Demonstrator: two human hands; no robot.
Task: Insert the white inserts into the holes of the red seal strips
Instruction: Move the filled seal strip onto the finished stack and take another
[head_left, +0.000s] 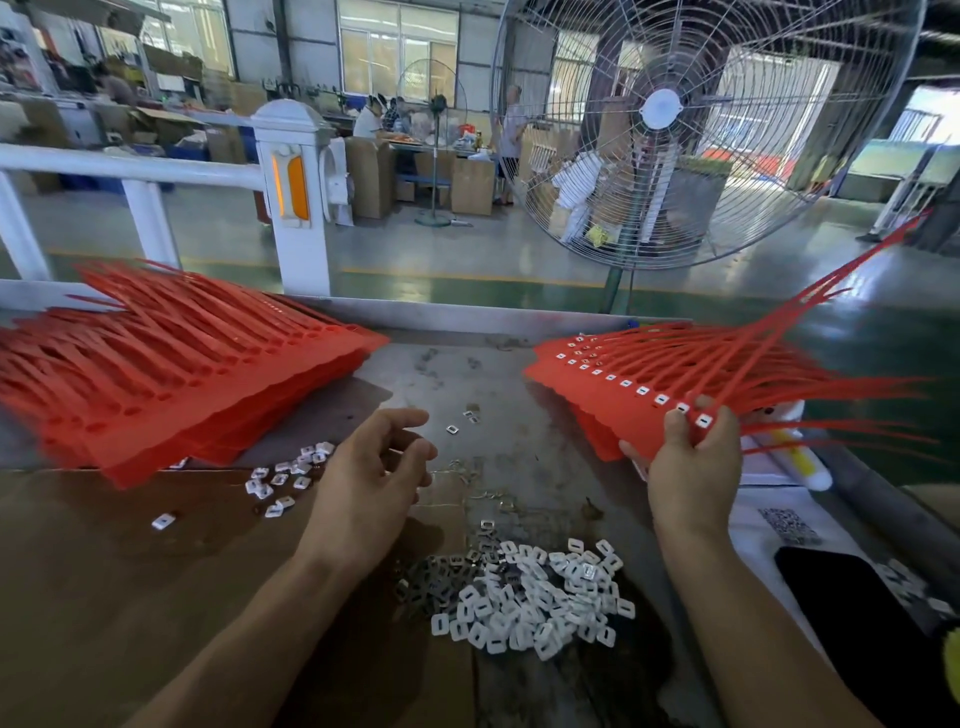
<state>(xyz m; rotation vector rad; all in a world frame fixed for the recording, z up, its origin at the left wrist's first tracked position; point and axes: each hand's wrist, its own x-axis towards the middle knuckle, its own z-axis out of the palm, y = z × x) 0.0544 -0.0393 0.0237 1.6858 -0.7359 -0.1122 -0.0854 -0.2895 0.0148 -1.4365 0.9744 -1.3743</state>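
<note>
Here the fanned red seal strips (623, 384) with white inserts already seated in their holes sit at centre right, pinched at the near corner by the right hand (693, 467). The left hand (371, 478) hovers mid-frame, fingers loosely curled, holding nothing. Loose white inserts (540, 603) are heaped at lower centre on the worn table (467, 364); unfilled red strips (171, 364) stack at left. A QR code label (789, 525) shows at right, unreadable; a big fan (675, 130) stands behind
</note>
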